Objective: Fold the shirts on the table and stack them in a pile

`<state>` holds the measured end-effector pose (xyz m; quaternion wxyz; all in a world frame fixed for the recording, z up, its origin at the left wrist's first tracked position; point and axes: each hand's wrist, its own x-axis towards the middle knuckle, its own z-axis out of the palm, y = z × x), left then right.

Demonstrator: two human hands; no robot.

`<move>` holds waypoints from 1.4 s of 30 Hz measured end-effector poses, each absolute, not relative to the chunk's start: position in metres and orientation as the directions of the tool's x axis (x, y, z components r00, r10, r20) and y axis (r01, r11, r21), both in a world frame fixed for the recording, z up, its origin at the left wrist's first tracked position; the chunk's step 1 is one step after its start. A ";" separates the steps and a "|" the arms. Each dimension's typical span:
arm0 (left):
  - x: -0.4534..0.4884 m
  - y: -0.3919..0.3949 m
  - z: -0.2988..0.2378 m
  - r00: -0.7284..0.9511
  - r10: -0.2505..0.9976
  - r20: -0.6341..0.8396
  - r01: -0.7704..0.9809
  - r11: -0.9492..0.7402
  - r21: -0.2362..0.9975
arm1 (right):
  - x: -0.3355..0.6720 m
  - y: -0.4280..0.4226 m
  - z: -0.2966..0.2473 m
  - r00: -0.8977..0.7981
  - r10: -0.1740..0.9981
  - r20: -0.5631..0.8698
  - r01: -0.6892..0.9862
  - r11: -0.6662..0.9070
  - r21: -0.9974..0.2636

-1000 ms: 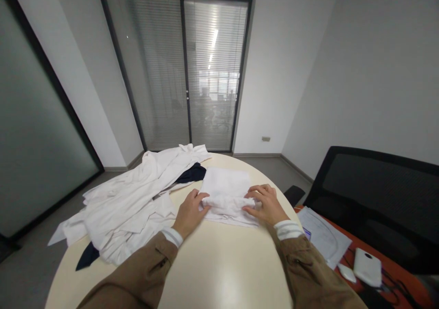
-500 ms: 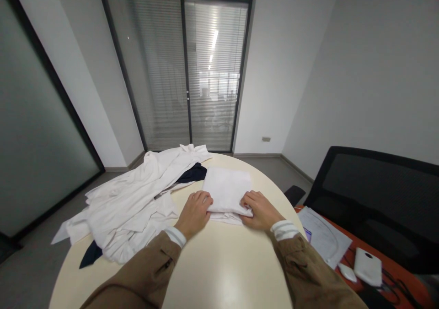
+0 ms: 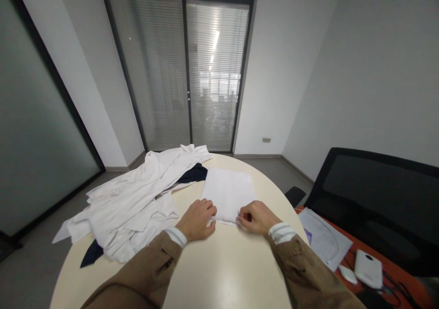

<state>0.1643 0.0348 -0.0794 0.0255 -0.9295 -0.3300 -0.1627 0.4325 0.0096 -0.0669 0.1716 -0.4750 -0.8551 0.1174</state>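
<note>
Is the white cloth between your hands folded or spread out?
Folded: the white cloth forms a flat rectangle, layered at the left hand and right hand.

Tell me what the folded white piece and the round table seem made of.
The folded white cloth looks like matte woven fabric, perhaps cotton, judging by its soft edges. The round table looks like cream laminate, its glossy top reflecting light.

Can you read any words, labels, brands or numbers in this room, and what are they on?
White printed paper sheets on the orange desktop: markings too small and blurred to read.
White rounded device: only a dark round mark, no readable text.
Folded white fabric: no text visible.
Nothing else readable.
</note>
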 end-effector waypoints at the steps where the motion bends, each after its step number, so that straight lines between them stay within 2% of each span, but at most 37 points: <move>1: 0.164 0.034 -0.079 0.737 0.597 0.317 0.612 -0.788 0.062 | 0.433 0.010 -0.068 -0.481 0.859 0.177 0.763 0.509 -0.399; 5: 0.165 0.034 -0.080 0.791 0.533 0.299 0.548 -0.836 0.040 | 0.436 0.015 -0.073 -0.441 0.890 0.113 0.725 0.427 -0.540; 8: 0.165 0.036 -0.081 0.807 0.508 0.302 0.525 -0.851 0.030 | 0.437 0.019 -0.075 -0.404 0.882 0.243 0.748 0.471 -0.467; 11: 0.166 0.037 -0.083 0.783 0.526 0.331 0.530 -0.843 0.086 | 0.437 0.023 -0.078 -0.471 0.808 0.354 0.724 0.583 -0.367; 15: 0.169 0.034 -0.083 0.723 0.604 0.335 0.559 -0.797 0.229 | 0.435 0.026 -0.084 -0.541 0.811 0.224 0.718 0.584 -0.379; 19: 0.177 0.029 -0.076 0.677 0.680 0.280 0.647 -0.732 0.213 | 0.427 0.019 -0.079 -0.586 0.798 0.141 0.687 0.581 -0.437; 24: 0.177 0.025 -0.076 0.720 0.599 0.351 0.544 -0.801 0.251 | 0.420 0.013 -0.073 -0.584 0.789 0.192 0.598 0.578 -0.556; 27: 0.174 0.023 -0.084 0.788 0.571 0.228 0.519 -0.817 0.251 | 0.422 0.017 -0.076 -0.528 0.826 0.195 0.558 0.511 -0.653; 29: 0.172 0.020 -0.089 0.803 0.581 0.132 0.540 -0.804 0.250 | 0.424 0.022 -0.078 -0.470 0.861 0.195 0.575 0.466 -0.672; 33: 0.172 0.010 -0.088 0.802 0.591 0.081 0.564 -0.795 0.223 | 0.427 0.032 -0.073 -0.455 0.856 0.248 0.648 0.509 -0.567; 37: 0.173 0.001 -0.082 0.821 0.554 0.134 0.530 -0.829 0.180 | 0.415 0.043 -0.061 -0.529 0.847 0.041 0.755 0.492 -0.433; 42: 0.173 0.000 -0.080 0.883 0.431 0.188 0.401 -0.899 0.178 | 0.375 0.062 -0.048 -0.511 0.826 -0.236 0.834 0.411 -0.368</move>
